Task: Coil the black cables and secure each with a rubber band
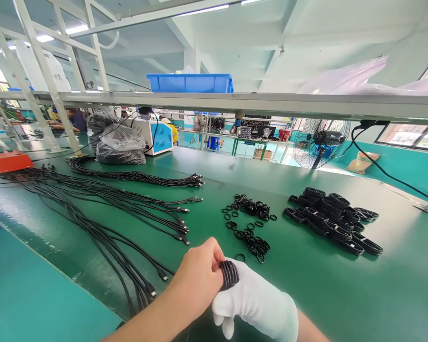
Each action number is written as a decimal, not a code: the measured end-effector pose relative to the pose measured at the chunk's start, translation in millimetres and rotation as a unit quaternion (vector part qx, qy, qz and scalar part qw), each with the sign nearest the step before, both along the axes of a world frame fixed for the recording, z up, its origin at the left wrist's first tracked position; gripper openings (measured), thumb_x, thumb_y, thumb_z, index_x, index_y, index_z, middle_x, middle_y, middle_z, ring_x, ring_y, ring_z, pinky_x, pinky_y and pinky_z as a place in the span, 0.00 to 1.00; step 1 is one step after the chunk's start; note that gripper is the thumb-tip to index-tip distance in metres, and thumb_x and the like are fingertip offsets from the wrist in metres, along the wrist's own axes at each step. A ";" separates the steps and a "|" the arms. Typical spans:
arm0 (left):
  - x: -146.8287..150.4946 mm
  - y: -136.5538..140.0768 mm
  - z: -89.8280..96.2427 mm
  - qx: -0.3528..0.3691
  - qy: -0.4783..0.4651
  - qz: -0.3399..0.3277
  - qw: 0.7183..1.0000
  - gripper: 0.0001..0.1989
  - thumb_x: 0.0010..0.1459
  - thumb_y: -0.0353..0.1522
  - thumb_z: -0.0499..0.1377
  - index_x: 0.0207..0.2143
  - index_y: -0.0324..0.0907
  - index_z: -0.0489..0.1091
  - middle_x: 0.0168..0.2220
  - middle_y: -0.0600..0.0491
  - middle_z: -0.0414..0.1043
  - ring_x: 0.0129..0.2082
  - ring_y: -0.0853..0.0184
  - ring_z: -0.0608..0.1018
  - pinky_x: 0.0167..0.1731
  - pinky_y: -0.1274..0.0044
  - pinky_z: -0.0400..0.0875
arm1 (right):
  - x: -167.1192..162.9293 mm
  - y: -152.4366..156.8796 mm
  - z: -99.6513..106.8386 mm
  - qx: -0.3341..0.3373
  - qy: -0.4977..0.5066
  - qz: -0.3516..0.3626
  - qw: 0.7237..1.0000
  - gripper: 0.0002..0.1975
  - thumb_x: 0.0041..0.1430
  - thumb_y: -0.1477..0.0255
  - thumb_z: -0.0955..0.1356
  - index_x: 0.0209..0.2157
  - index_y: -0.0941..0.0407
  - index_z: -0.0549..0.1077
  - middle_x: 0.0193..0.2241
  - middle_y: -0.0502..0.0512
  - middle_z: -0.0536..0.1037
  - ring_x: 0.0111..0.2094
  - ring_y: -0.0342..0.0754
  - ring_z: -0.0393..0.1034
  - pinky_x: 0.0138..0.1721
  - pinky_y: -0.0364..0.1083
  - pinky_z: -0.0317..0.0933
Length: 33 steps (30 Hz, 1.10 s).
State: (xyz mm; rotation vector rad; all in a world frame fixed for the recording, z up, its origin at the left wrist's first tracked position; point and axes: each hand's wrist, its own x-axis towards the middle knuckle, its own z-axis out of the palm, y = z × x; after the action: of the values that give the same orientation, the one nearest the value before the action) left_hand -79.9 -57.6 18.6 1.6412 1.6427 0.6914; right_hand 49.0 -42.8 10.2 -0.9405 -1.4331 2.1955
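Observation:
A black cable (229, 274), wound into a tight coil, is held between my two hands at the front of the green table. My bare left hand (202, 266) closes on the coil's left side with thumb and fingers. From the right, my right hand (248, 297) in a white glove grips the same coil; some of its fingertips curl below. Small black rings (251, 242) lie scattered just beyond my hands. Long straight black cables (103, 223) with plugs at their ends stretch across the left of the table. On the right sits a pile of coiled cables (333, 216).
A shelf (257, 102) spans the table overhead and carries a blue bin (190, 83). Bagged items (119, 145) and a blue-white machine (160, 137) stand at the back left. An orange control box (9, 160) is at far left. A fan (320, 142) stands beyond the table.

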 end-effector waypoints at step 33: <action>-17.7 13.3 -6.3 0.115 0.024 -0.134 0.984 0.14 0.50 0.24 0.54 0.37 0.47 0.70 0.33 0.58 0.70 0.31 0.71 0.72 0.33 0.81 0.66 | 14.6 14.9 -10.7 -0.069 -0.016 -0.020 0.997 0.03 0.37 0.79 0.69 0.18 0.61 0.69 0.12 0.50 0.67 0.13 0.42 0.64 0.13 0.39 0.61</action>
State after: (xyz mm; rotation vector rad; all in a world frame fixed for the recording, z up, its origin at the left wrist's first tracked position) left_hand -97.6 -44.2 12.3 2.0134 1.3777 0.7283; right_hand 63.6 -27.9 -0.6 -1.0441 -1.2788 2.2832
